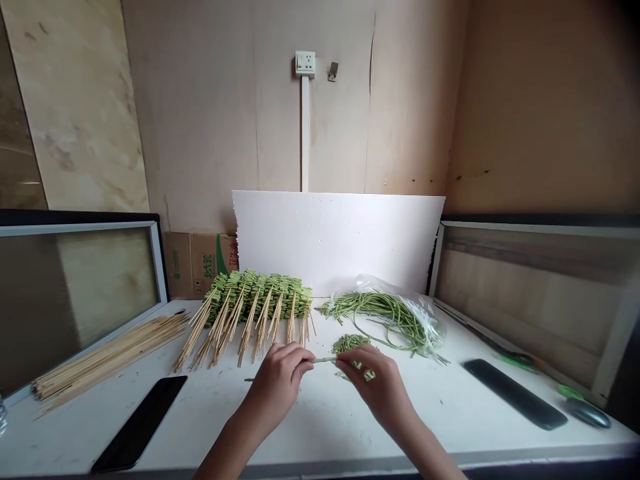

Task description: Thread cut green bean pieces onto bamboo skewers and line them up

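Observation:
Between my two hands a short green bean piece is stretched level above the white table. My left hand pinches its left end, and my right hand pinches its right end. Just behind and partly under my right hand lies a small heap of cut bean pieces. Farther back, long green beans lie in an open clear plastic bag. Stacked rows of skewered bean pieces stand at the back left, their wooden sticks pointing toward me.
Loose wooden skewers lie at the left, with a black phone before them. At the right are a dark flat object and a computer mouse. A white board and a cardboard box stand behind.

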{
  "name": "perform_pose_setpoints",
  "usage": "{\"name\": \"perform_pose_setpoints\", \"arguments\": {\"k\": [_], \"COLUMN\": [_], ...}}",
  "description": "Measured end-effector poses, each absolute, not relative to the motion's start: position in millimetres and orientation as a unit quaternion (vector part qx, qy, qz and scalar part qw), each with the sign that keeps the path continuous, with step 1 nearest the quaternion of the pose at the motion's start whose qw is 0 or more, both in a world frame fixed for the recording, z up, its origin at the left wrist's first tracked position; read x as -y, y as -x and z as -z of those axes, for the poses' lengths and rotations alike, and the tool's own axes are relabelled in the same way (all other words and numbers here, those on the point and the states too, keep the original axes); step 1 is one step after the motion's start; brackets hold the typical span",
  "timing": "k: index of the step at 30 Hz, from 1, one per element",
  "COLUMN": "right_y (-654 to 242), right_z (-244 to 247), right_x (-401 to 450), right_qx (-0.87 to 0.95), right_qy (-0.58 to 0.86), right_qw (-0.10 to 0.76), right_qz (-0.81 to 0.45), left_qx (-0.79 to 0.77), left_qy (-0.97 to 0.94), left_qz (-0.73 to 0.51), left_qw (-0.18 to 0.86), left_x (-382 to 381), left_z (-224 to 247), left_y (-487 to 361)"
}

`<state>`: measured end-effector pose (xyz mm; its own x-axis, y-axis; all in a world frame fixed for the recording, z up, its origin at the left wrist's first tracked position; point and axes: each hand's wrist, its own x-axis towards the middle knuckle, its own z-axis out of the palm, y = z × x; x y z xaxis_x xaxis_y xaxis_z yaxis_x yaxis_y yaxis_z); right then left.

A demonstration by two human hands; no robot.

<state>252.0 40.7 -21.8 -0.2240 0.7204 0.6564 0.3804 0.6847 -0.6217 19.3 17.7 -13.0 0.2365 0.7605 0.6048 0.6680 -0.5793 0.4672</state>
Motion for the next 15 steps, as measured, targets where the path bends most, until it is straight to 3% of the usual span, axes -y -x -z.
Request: {"name": "perform_pose_setpoints", "arguments": {"k": [6, 15], "right_y": [-233.1, -231.3], "right_z": [37.2, 37.5], "right_x": [-34.2, -24.6], "right_qx": [0.776, 0.774], "right_qy": [0.327, 0.319], "right_qw": [0.53, 0.52], "right_qz": [-0.095, -0.171], "left_qx": [-0.452, -0.433], "left_qy": [-0.744, -0.742], "left_qz": [-0.428, -0.457], "left_qw": [0.242, 0.233], "left_x": [-7.5, -7.7], "left_z": [20.4, 25.4], "left_y": [-29.1, -25.1]}}
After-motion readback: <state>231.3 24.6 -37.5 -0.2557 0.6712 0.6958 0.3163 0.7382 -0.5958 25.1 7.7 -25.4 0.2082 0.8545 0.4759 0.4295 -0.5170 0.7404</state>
